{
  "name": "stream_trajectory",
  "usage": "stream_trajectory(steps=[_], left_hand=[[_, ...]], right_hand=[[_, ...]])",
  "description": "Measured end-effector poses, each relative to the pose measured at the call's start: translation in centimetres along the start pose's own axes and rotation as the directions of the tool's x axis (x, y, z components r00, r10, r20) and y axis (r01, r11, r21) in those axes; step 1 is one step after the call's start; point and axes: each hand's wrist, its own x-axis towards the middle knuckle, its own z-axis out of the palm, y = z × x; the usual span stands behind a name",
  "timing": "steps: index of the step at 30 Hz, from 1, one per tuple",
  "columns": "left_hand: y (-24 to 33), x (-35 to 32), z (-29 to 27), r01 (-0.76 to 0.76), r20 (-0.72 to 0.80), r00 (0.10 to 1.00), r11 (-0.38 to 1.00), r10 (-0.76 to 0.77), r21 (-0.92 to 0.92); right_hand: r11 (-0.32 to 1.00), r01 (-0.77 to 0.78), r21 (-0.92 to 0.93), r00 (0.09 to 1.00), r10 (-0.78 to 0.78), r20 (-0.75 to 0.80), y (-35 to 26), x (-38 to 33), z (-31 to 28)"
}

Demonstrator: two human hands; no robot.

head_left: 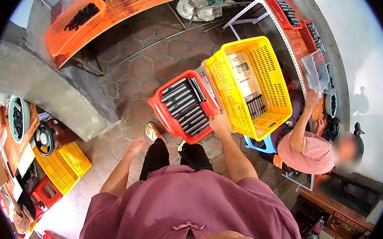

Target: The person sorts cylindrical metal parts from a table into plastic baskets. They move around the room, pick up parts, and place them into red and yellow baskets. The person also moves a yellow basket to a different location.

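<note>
A red plastic basket [154,106] stands in front of me, holding several black cylinders with silvery bands [181,98], mostly laid side by side. My right hand [219,122] is at its near right edge, with the fingers closed around the rim. Directly to the right is a tall yellow crate [224,83] with slotted walls. Inside it are a printed sheet of cardboard [244,77] and a group of similar dark cylinders [256,106]. My left hand [135,145] hangs low near my left foot, apart from the basket, holding nothing, its fingers loosely extended.
An orange basket of black parts [80,18] sits on the far table. Right of the crate, a co-worker [304,151] sits at a bench with red trays [285,11] and a clear bin [316,71]. A concrete pillar [74,92] and yellow crates [62,163] are leftward.
</note>
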Motion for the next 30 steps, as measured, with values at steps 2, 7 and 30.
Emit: stream_trajectory(steps=[2, 7, 30], left_hand=[[-2.9, -1.7, -0.8, 0.032, 0.017, 0.999, 0.999, -0.032, -0.040], [-10.6, -6.6, 0.7, 0.135, -0.100, 0.986, 0.991, -0.133, 0.010], [-1.5, -19.0, 18.8, 0.090, -0.563, 0.804, 0.976, -0.189, -0.200]], right_hand=[[0.999, 0.011, 0.036, 1.000, -0.012, 0.025, -0.6, -1.4, 0.0], [0.987, 0.043, 0.152, 0.986, -0.067, 0.154, 0.0, -3.2, 1.0], [0.970, 0.228, 0.080, 0.370, -0.162, 0.915, 7.0, -0.6, -5.7]])
